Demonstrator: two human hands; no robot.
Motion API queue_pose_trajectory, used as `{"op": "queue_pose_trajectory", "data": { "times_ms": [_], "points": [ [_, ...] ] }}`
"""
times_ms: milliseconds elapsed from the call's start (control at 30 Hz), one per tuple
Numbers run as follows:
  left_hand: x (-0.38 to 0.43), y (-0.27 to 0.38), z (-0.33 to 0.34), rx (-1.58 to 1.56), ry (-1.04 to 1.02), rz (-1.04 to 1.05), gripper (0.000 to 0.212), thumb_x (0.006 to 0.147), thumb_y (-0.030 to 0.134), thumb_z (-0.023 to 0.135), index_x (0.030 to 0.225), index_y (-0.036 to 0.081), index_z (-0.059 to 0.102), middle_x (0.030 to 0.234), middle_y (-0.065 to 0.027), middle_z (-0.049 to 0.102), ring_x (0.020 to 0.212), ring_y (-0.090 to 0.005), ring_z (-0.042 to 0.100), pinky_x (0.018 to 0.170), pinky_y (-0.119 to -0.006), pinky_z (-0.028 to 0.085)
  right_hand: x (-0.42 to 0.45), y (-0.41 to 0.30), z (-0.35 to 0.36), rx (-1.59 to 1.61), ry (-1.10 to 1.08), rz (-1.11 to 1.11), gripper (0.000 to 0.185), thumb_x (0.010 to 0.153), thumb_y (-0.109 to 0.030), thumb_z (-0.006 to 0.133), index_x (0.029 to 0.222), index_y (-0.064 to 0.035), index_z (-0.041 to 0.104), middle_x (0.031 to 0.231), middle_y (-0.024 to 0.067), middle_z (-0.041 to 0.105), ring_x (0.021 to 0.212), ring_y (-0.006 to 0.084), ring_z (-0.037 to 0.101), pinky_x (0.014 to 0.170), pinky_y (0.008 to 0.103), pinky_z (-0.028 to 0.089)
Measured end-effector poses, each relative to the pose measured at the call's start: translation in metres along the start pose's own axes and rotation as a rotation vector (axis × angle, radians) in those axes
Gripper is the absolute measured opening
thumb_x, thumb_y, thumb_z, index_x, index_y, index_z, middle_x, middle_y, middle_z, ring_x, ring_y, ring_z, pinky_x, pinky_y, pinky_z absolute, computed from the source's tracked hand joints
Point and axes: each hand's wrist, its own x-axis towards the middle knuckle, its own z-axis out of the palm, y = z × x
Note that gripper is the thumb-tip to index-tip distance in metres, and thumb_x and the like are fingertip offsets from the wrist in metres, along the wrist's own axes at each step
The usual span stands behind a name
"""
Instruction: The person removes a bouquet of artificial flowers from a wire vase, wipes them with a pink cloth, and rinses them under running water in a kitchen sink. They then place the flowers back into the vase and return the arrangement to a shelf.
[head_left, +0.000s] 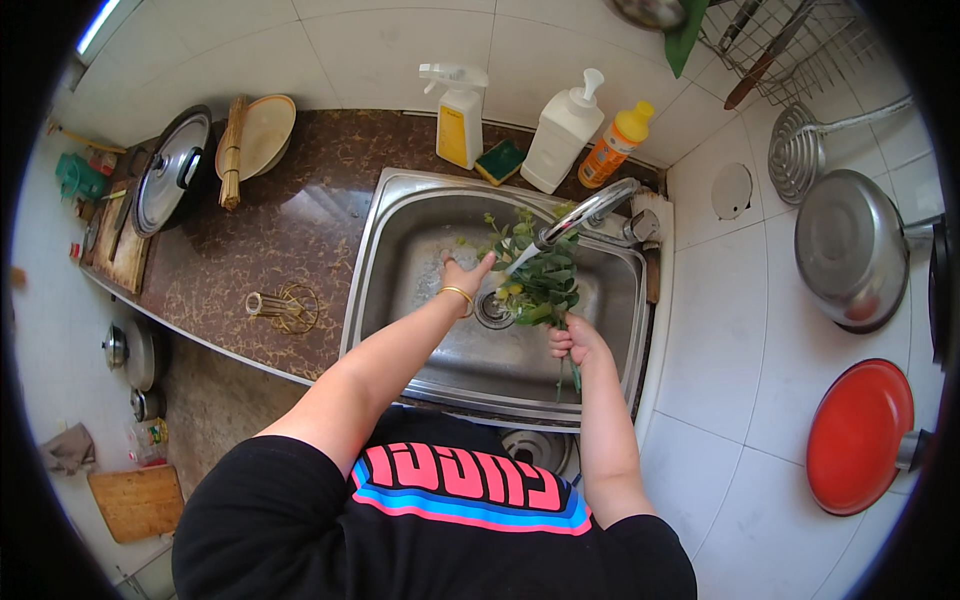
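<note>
My right hand (576, 341) is closed around the stems of a bunch of leafy green sprigs (544, 281) with some small yellowish parts. The bunch is over the stainless steel sink (465, 367), below the curved chrome faucet (589, 210), and water runs from the spout onto the leaves. My left hand (466, 276), with a gold-coloured bangle at the wrist, is spread just left of the leaves and holds nothing that I can see. Between the hands, the round drain (495, 309) shows in the sink floor.
Behind the sink stand a spray bottle (459, 124), a green-and-yellow sponge (500, 161), a white pump bottle (562, 139) and an orange bottle (613, 146). A gold wire holder (289, 306) lies on the left counter. Pans, one red (859, 435), hang on the right wall.
</note>
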Motion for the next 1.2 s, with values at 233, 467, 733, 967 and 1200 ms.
{"op": "queue_pose_trajectory", "data": {
  "times_ms": [233, 467, 733, 967, 1200],
  "points": [
    [-0.013, 0.008, -0.023, -0.733, -0.784, -0.307, 0.070, 0.068, 0.050, 0.065, 0.119, 0.007, 0.041, 0.111, -0.0127, 0.053, 0.095, -0.0234, 0.056, 0.080, -0.040, 0.047, 0.016, 0.002, 0.013, -0.129, -0.274, 0.191, 0.034, 0.089, -0.036, 0.031, 0.072, -0.0093, 0.044, 0.041, -0.0063, 0.023, 0.034, 0.0061, 0.017, 0.036, 0.0228, 0.017],
    [0.006, -0.007, -0.051, -0.876, -0.772, -0.276, 0.044, 0.079, 0.037, 0.058, 0.111, 0.008, 0.049, 0.105, -0.0074, 0.057, 0.094, -0.0210, 0.057, 0.082, -0.037, 0.046, 0.039, -0.017, 0.042, -0.581, -0.063, 0.029, 0.034, 0.086, -0.037, 0.034, 0.084, -0.0072, 0.049, 0.049, -0.0024, 0.040, 0.036, 0.0066, 0.028, 0.036, 0.0213, 0.021],
    [0.003, 0.002, -0.076, -0.885, -0.924, -0.136, 0.035, 0.077, 0.004, 0.056, 0.111, 0.002, 0.048, 0.105, -0.0105, 0.056, 0.095, -0.0215, 0.056, 0.084, -0.035, 0.045, 0.051, -0.012, 0.045, -0.682, 0.114, -0.260, 0.029, 0.080, -0.040, 0.043, 0.095, -0.0171, 0.053, 0.059, -0.0043, 0.047, 0.044, 0.0042, 0.036, 0.039, 0.0174, 0.024],
    [-0.005, 0.015, -0.074, -0.886, -0.884, -0.055, 0.035, 0.075, 0.000, 0.059, 0.109, 0.001, 0.050, 0.102, -0.0094, 0.057, 0.091, -0.0209, 0.058, 0.077, -0.034, 0.048, 0.080, -0.008, 0.029, -0.666, 0.027, -0.284, 0.028, 0.082, -0.037, 0.044, 0.087, -0.0127, 0.056, 0.056, -0.0038, 0.046, 0.041, 0.0046, 0.037, 0.036, 0.0194, 0.024],
    [-0.002, 0.004, -0.062, -0.994, -0.571, -0.103, 0.028, 0.076, 0.000, 0.058, 0.103, 0.002, 0.053, 0.094, -0.0096, 0.059, 0.084, -0.0220, 0.059, 0.072, -0.037, 0.051, 0.087, -0.010, 0.033, -0.670, 0.053, -0.454, 0.038, 0.087, -0.042, 0.039, 0.084, -0.0076, 0.055, 0.056, -0.0008, 0.048, 0.042, 0.0089, 0.042, 0.038, 0.0215, 0.031]
  ]
}}
